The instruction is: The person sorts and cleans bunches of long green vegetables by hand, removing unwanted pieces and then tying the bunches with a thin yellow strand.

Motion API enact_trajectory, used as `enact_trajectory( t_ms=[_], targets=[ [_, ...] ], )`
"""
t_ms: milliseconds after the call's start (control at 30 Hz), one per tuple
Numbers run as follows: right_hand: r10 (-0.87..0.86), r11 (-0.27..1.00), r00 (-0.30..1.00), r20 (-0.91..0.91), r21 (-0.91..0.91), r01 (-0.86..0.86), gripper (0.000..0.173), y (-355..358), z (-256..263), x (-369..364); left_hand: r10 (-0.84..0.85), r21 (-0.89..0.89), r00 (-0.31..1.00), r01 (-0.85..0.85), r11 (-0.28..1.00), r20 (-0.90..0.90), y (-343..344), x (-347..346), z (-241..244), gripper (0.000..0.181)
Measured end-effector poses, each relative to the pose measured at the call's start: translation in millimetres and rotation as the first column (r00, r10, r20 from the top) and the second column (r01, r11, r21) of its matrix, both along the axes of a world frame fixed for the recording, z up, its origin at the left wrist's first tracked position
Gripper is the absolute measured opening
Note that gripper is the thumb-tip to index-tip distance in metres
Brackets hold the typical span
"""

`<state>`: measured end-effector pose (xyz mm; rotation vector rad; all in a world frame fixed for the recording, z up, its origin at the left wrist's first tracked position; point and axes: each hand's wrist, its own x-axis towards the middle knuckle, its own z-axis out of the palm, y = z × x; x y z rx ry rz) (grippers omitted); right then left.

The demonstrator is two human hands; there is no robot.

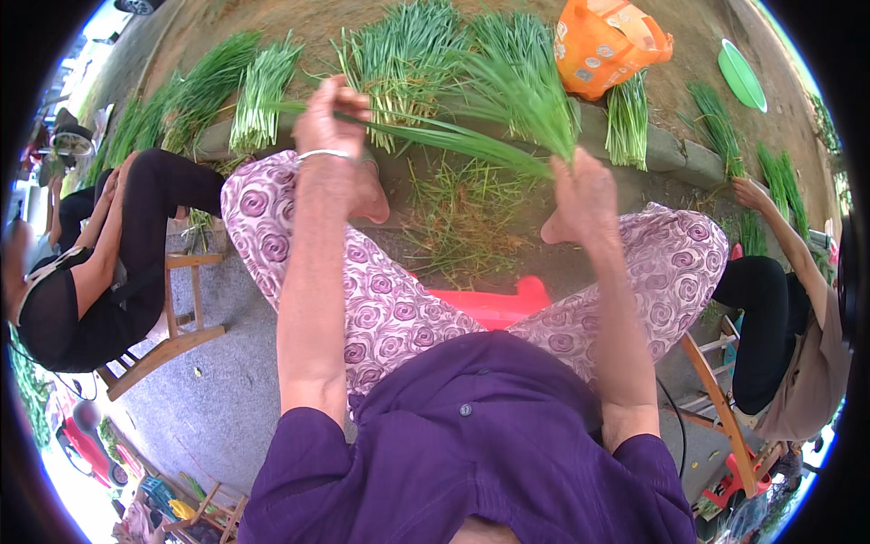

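Observation:
My right hand point(586, 194) is closed around the base of a bunch of garlic chives point(537, 102). Most of its leaves fan upward, blurred by motion. A few long blades point(448, 139) stretch from it across to my left hand point(333, 119), whose curled fingers hold them near the tips. Loose chive trimmings point(469, 224), green and yellowed, litter the ground between my bare feet. Beyond my hands, thick bundles of chives point(408, 61) lie along a low stone kerb point(663, 146), with a smaller bundle point(262, 95) to the left.
An orange bag point(598, 51) stands on the far right bundles. Farther right lies a green basin point(742, 75). Part of a red plastic stool point(489, 306) shows beneath me. A person point(81, 292) sits at left by a wooden chair point(166, 340); another person point(802, 353) at right touches chives.

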<state>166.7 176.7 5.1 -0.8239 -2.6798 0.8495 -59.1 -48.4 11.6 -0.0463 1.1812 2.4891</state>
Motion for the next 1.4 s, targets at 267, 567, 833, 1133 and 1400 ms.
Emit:
enact_trajectory(
  t_ms=[267,567,833,1133,1400],
  targets=[
    [-0.136,0.971,0.99,-0.048,0.192,0.143,0.025,59.7,12.7,19.7,-0.079,0.442,0.991,0.117,0.889,-0.104,-89.9,-16.4,42.7,0.014],
    [0.028,0.99,0.949,-0.314,-0.12,-0.069,0.023,62.4,25.6,3.4,-0.92,-0.985,0.352,0.056,-0.16,0.17,61.9,118.9,-76.6,0.041],
    [0.04,0.996,0.965,-0.258,-0.069,-0.06,0.024,36.6,10.2,11.2,-0.949,-0.982,0.28,-0.159,0.106,-0.147,84.5,173.9,-71.0,0.021],
    [0.149,0.976,0.977,-0.156,0.18,-0.12,0.023,20.2,10.4,11.8,-0.348,-0.531,0.87,0.123,0.839,-0.348,85.8,134.0,10.2,0.017],
    [0.303,0.91,0.948,-0.099,0.327,-0.257,0.021,4.4,22.3,13.5,-0.371,-0.21,0.924,0.383,0.9,0.096,85.5,104.1,5.0,0.017]
  ],
)
